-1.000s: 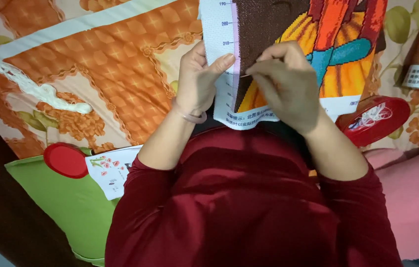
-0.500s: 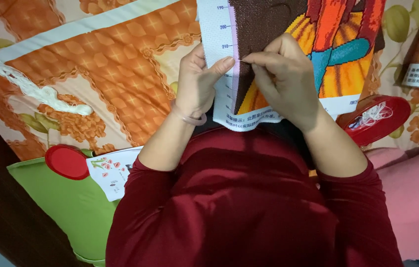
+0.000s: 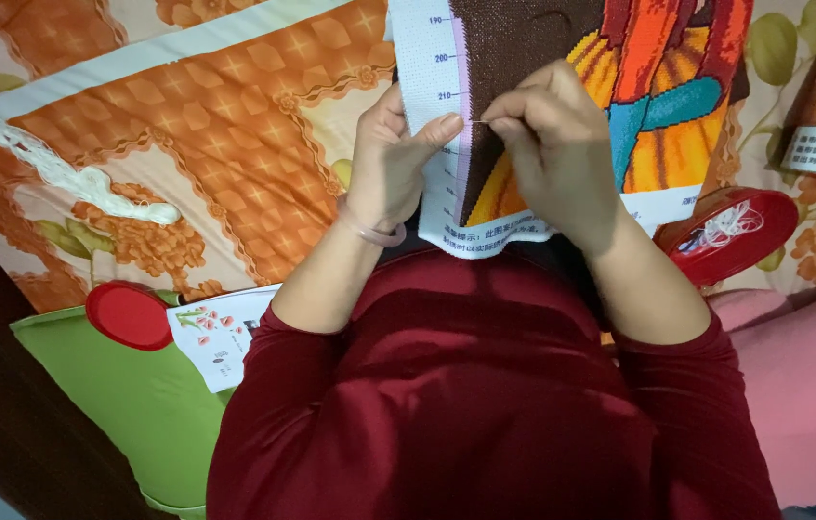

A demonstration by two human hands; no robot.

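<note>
Head view: left hand (image 3: 391, 166) grips the white-bordered edge of a colourful cross-stitch canvas (image 3: 639, 106), thumb pressed on top to keep the cloth taut over the lap; right hand (image 3: 558, 144) pinches a thin needle (image 3: 478, 121) at the brown stitched area. A red oval tray (image 3: 737, 236) lies on the orange patterned bedspread (image 3: 186, 125).

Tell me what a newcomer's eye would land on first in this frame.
Top centre, both hands work a cross-stitch canvas stitched in brown, orange and teal: the left hand grips its white edge, the right hand pinches a thin needle. An orange patterned bedspread fills the background, and a red heart-shaped tray of white thread sits at right.
</note>
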